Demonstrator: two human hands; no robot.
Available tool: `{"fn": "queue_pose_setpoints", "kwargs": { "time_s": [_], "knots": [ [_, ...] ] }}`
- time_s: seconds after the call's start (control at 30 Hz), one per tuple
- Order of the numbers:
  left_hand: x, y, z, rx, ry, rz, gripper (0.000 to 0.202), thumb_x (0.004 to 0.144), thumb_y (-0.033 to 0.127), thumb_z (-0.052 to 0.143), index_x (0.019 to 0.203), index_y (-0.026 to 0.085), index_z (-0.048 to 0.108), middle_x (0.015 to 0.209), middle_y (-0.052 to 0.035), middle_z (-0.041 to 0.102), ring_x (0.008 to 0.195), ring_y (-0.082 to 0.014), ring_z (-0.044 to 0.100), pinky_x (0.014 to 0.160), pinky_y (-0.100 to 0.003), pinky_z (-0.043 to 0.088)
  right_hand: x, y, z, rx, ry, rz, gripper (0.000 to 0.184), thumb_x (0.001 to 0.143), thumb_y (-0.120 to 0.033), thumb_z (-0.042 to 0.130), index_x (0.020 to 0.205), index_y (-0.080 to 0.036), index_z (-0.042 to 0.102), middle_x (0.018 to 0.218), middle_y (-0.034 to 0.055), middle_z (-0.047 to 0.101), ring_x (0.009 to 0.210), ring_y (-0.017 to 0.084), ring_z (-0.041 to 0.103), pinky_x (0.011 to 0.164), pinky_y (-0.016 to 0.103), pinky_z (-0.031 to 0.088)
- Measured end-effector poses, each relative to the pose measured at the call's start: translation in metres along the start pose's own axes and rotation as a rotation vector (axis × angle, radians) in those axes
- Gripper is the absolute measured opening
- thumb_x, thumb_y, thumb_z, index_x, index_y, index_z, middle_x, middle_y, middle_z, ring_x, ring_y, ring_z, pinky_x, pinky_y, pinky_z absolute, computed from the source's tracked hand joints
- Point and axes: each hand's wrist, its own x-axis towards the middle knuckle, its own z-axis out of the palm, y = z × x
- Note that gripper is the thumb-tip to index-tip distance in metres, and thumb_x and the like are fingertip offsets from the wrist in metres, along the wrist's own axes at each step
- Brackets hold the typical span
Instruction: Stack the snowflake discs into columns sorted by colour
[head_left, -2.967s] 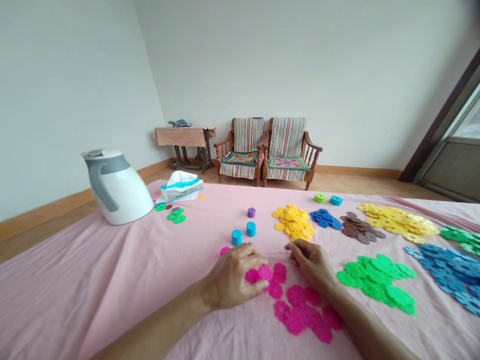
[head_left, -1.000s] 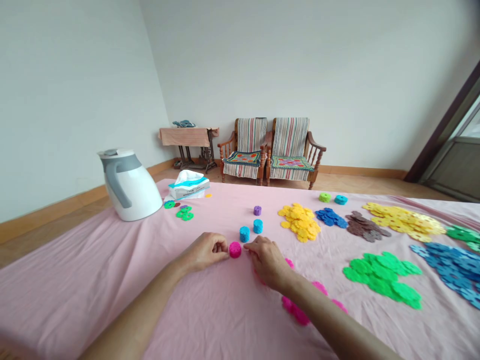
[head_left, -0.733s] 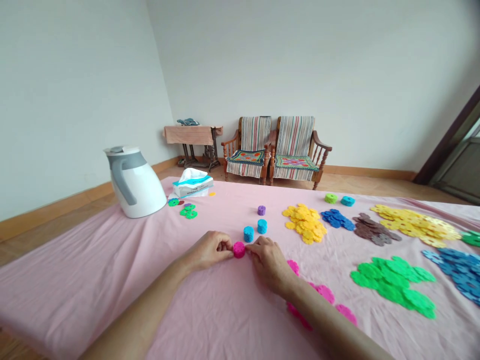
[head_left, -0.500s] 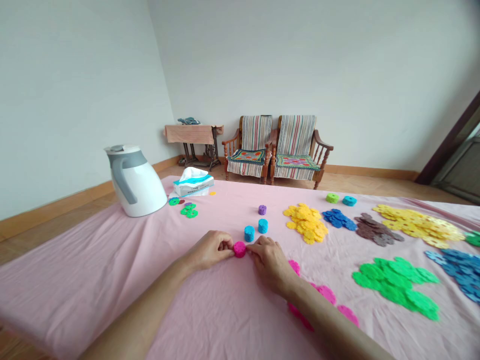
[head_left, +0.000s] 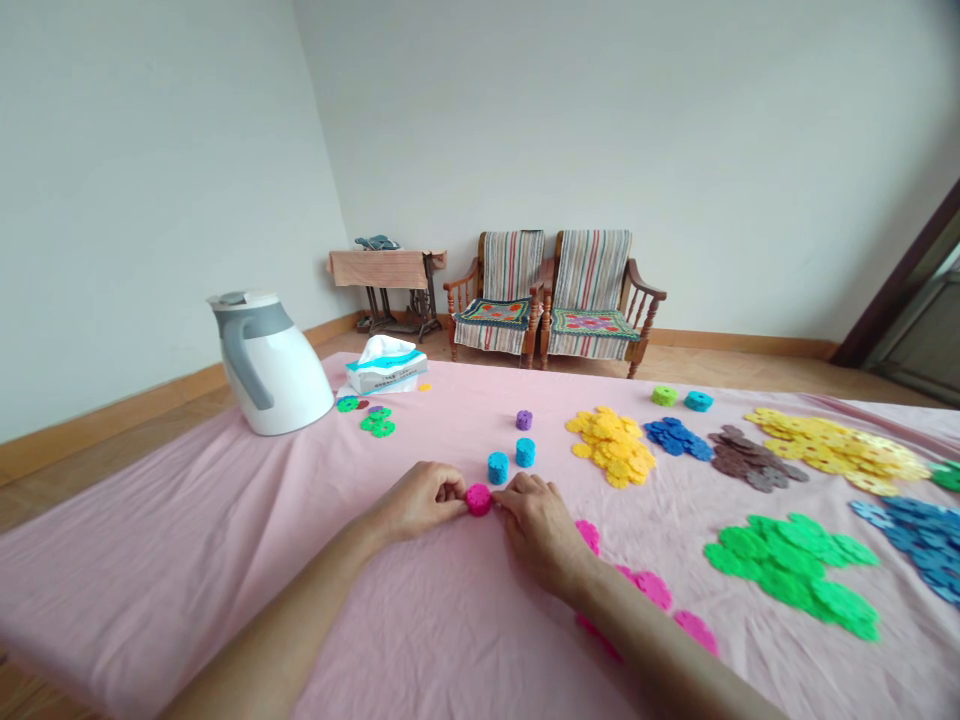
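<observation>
A short stack of magenta flower discs (head_left: 478,499) stands on the pink tablecloth (head_left: 225,540). My left hand (head_left: 420,501) pinches it from the left with curled fingers. My right hand (head_left: 538,525) presses its fingertips on the stack's right side. Loose magenta discs (head_left: 651,588) lie behind my right wrist and forearm, partly hidden. Two blue stacks (head_left: 511,460) and a purple stack (head_left: 523,420) stand just beyond the magenta one.
A white kettle (head_left: 266,361) and tissue pack (head_left: 386,365) sit far left. Piles of yellow (head_left: 611,445), dark blue (head_left: 675,437), brown (head_left: 750,461), green (head_left: 795,570) and more yellow discs (head_left: 840,447) spread to the right. Two striped armchairs (head_left: 551,300) stand by the wall.
Three seconds ago both hands were gathering loose magenta discs nearer me. They then moved forward to the magenta stack and have held it between them, nearly still, for the last second.
</observation>
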Motion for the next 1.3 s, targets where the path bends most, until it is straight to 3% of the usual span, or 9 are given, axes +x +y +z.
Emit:
{"fn": "queue_pose_setpoints", "kwargs": {
  "time_s": [0.17, 0.37, 0.43, 0.53, 0.6, 0.73, 1.03, 1.17, 1.3],
  "knots": [
    [-0.003, -0.002, -0.010, -0.001, 0.037, 0.013, 0.012, 0.072, 0.024, 0.059, 0.069, 0.014, 0.064, 0.061, 0.0015, 0.057, 0.054, -0.0105, 0.047, 0.050, -0.019, 0.032, -0.001, 0.022, -0.007, 0.141, 0.098, 0.076, 0.034, 0.081, -0.011, 0.040, 0.101, -0.018, 0.066, 0.092, 0.0078, 0.065, 0.082, 0.016, 0.058, 0.074, 0.026, 0.038],
    [-0.006, 0.019, -0.016, -0.034, 0.164, 0.065, 0.011, 0.078, 0.021, 0.052, 0.078, 0.014, 0.061, 0.070, -0.0001, 0.057, 0.063, -0.0117, 0.050, 0.058, -0.021, 0.038, -0.018, 0.089, -0.022, 0.152, 0.227, 0.319, 0.030, 0.078, -0.021, 0.041, 0.086, -0.015, 0.069, 0.076, 0.0066, 0.067, 0.071, 0.018, 0.060, 0.065, 0.027, 0.041],
    [-0.008, 0.035, -0.009, -0.078, 0.149, 0.121, 0.009, 0.078, 0.019, 0.053, 0.076, 0.014, 0.061, 0.074, -0.0008, 0.058, 0.064, -0.0114, 0.051, 0.060, -0.021, 0.039, -0.027, 0.105, -0.026, 0.205, 0.243, 0.398, 0.030, 0.078, -0.025, 0.041, 0.085, -0.015, 0.069, 0.070, 0.0050, 0.067, 0.066, 0.017, 0.060, 0.061, 0.026, 0.041],
    [-0.011, 0.061, 0.009, -0.074, 0.014, 0.219, 0.008, 0.078, 0.016, 0.055, 0.077, 0.015, 0.062, 0.075, -0.0005, 0.056, 0.063, -0.0105, 0.051, 0.058, -0.020, 0.040, -0.036, 0.120, -0.029, 0.317, 0.293, 0.475, 0.033, 0.079, -0.032, 0.041, 0.087, -0.015, 0.067, 0.069, 0.0042, 0.066, 0.061, 0.016, 0.059, 0.057, 0.026, 0.041],
    [-0.011, 0.075, 0.022, -0.010, -0.070, 0.262, 0.010, 0.075, 0.014, 0.060, 0.084, 0.016, 0.064, 0.078, -0.0001, 0.056, 0.063, -0.0104, 0.051, 0.059, -0.020, 0.040, -0.039, 0.123, -0.031, 0.373, 0.323, 0.483, 0.034, 0.079, -0.035, 0.040, 0.088, -0.015, 0.067, 0.069, 0.0043, 0.066, 0.061, 0.016, 0.058, 0.056, 0.025, 0.041],
    [-0.007, 0.091, 0.041, 0.094, -0.085, 0.284, 0.026, 0.071, 0.020, 0.069, 0.097, 0.019, 0.063, 0.090, -0.0019, 0.055, 0.080, -0.0148, 0.054, 0.070, -0.022, 0.043, -0.039, 0.123, -0.032, 0.407, 0.333, 0.460, 0.035, 0.078, -0.037, 0.041, 0.088, -0.014, 0.066, 0.067, 0.0040, 0.065, 0.059, 0.016, 0.058, 0.055, 0.025, 0.041],
    [0.002, 0.089, 0.056, 0.133, -0.054, 0.239, 0.024, 0.068, 0.021, 0.072, 0.090, 0.019, 0.063, 0.089, -0.0010, 0.054, 0.075, -0.0141, 0.053, 0.065, -0.022, 0.043, -0.041, 0.118, -0.034, 0.372, 0.303, 0.411, 0.035, 0.078, -0.034, 0.039, 0.087, -0.015, 0.066, 0.067, 0.0038, 0.065, 0.062, 0.017, 0.059, 0.058, 0.026, 0.042],
    [0.003, 0.089, 0.049, 0.100, -0.021, 0.233, 0.022, 0.067, 0.019, 0.071, 0.086, 0.019, 0.063, 0.087, -0.0011, 0.055, 0.069, -0.0132, 0.051, 0.063, -0.023, 0.042, -0.041, 0.117, -0.034, 0.365, 0.296, 0.408, 0.034, 0.078, -0.033, 0.039, 0.088, -0.015, 0.066, 0.066, 0.0035, 0.065, 0.060, 0.017, 0.058, 0.057, 0.026, 0.041],
    [0.006, 0.072, 0.022, 0.057, 0.141, 0.170, 0.020, 0.072, 0.024, 0.068, 0.089, 0.018, 0.062, 0.086, -0.0011, 0.054, 0.062, -0.0110, 0.049, 0.061, -0.023, 0.041, -0.041, 0.119, -0.033, 0.363, 0.297, 0.403, 0.033, 0.078, -0.032, 0.040, 0.087, -0.016, 0.067, 0.066, 0.0034, 0.066, 0.060, 0.016, 0.058, 0.056, 0.025, 0.041]
  ]
}}
